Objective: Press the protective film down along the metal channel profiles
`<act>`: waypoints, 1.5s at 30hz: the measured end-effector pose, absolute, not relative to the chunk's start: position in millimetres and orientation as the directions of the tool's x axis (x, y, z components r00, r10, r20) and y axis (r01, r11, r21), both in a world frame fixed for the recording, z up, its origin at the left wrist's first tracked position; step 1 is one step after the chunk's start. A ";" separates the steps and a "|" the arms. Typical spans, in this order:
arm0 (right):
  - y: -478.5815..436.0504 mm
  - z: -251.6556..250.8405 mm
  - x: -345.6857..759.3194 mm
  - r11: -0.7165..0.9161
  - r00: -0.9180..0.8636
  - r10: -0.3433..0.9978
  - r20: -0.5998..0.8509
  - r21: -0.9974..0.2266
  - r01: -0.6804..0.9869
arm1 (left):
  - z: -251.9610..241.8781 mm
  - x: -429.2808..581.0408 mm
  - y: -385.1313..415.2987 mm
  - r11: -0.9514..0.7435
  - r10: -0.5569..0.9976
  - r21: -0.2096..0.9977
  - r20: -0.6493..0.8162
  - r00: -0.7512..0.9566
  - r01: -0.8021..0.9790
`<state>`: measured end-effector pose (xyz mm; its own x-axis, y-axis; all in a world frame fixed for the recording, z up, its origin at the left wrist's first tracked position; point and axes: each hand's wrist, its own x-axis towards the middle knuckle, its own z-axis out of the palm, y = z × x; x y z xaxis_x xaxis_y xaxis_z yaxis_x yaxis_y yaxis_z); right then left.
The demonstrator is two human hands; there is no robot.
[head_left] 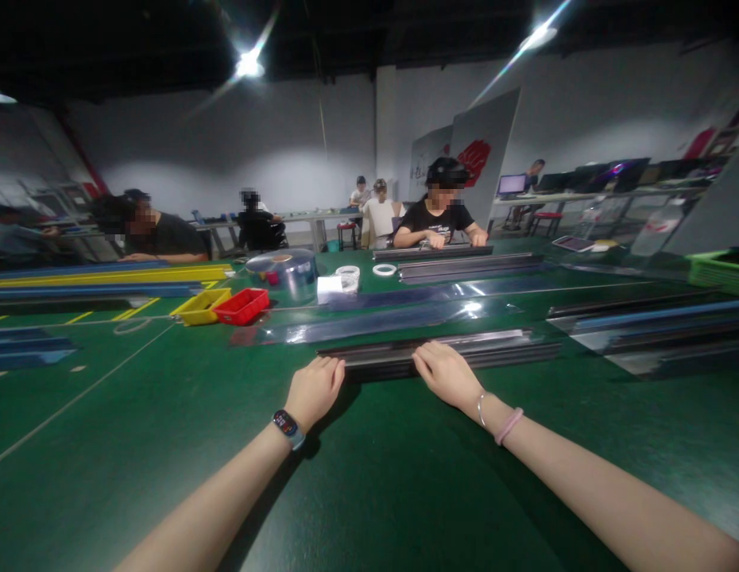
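Several long dark strips (pixel 378 364), like black profiles, lie side by side across the green table in front of me. Curled over their left end is my left hand (pixel 315 391), its fingers closed on the strips. My right hand (pixel 446 372) grips the same bundle near its middle, fingers bent over the far edge. The fingertips of both hands are hidden behind the strips. To the right of my right hand, the strips' ends fan out unevenly. Just beyond them lies a clear plastic sheet (pixel 369 324) with glare on it.
A yellow bin (pixel 203 307) and a red bin (pixel 243 306) stand left, near a roll of clear film (pixel 298 274) and white tape rings (pixel 384 270). More strips (pixel 661 338) lie right. Across the table a person (pixel 441 210) handles dark strips. A green basket (pixel 718 270) sits far right.
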<state>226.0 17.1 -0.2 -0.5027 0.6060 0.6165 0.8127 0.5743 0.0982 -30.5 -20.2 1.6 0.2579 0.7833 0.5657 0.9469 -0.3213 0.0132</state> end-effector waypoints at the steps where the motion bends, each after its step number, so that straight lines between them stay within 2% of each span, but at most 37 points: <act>1: 17.5 -0.6 226.1 0.572 -0.506 0.609 0.611 0.104 0.814 | 1.5 -30.5 -20.1 -0.319 0.784 0.011 0.565 0.257 0.948; 20: 11.5 1.6 223.8 0.435 -0.396 0.693 0.602 0.088 0.896 | 4.0 -29.9 -21.1 -0.291 0.810 -0.012 0.528 0.253 0.957; 29: 15.0 -0.7 226.5 0.482 -0.444 0.682 0.581 0.099 0.870 | 5.9 -28.6 -23.2 -0.265 0.846 0.006 0.482 0.230 0.964; 45: 26.9 -6.0 234.4 0.537 -0.510 0.664 0.547 0.125 0.834 | 6.7 -29.6 -23.8 -0.323 0.822 0.038 0.507 0.260 0.946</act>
